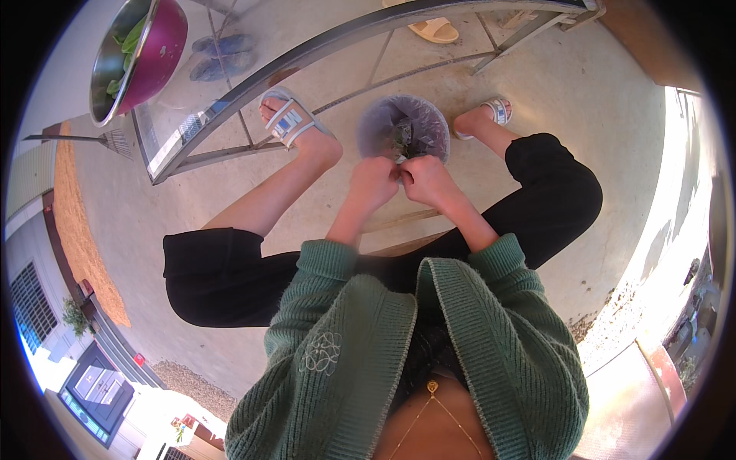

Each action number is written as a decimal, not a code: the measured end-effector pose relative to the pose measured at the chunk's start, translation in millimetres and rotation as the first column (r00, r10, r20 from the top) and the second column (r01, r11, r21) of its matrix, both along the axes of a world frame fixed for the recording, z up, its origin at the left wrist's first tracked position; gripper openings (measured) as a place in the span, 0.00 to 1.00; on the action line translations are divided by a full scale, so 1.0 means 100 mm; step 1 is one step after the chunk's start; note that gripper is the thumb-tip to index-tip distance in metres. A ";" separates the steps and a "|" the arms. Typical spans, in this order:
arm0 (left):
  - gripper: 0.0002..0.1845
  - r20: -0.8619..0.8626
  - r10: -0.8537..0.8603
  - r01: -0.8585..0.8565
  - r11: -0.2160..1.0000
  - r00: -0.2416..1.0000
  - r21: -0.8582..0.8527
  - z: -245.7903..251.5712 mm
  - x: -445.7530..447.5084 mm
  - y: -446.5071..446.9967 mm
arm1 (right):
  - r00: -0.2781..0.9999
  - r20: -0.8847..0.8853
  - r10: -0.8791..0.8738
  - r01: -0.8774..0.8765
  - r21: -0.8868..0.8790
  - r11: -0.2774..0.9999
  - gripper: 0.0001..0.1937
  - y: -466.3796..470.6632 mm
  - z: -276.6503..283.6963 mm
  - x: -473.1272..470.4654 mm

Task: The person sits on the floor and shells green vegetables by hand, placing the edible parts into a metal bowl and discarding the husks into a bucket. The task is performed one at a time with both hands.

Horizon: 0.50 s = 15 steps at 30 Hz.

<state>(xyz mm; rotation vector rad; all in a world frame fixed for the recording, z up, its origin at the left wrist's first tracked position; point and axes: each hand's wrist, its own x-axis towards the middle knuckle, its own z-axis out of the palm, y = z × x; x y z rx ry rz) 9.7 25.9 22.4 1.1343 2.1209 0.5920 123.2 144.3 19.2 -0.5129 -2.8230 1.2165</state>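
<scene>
My left hand (375, 179) and my right hand (426, 177) meet at the near rim of a plastic-lined bin (430, 115) on the floor between my feet. Both hands are closed, with thumbs and fingertips pinched close together. Whatever lies between the fingers is too small and hidden to make out. Green plant scraps (403, 138) lie inside the bin's liner, just beyond my fingertips. At the upper left, a metal bowl (154, 60), magenta outside and steel inside, holds green leaves (133, 39).
A glass-topped table with a dark metal frame (230, 112) stretches across the top, its bars behind the bin. Blue shoes (221, 57) show through the glass, and a yellow sandal (435, 30) lies beyond it. A rake (117, 140) is at the left. Part of a wooden seat (402, 246) shows beneath me.
</scene>
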 end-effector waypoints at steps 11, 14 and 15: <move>0.02 -0.081 0.172 -0.146 0.956 0.982 0.254 0.04 0.08 0.03 | 0.947 0.192 -0.258 0.320 -0.488 0.812 0.10 0.08 -0.10 -0.04; 0.02 -0.086 0.215 -0.183 0.942 0.973 0.281 0.06 0.10 0.04 | 0.922 0.236 -0.307 0.387 -0.606 0.695 0.10 0.08 -0.10 -0.03; 0.02 -0.092 0.227 -0.193 0.938 0.969 0.286 0.06 0.11 0.05 | 0.921 0.232 -0.313 0.388 -0.627 0.675 0.10 0.08 -0.10 -0.04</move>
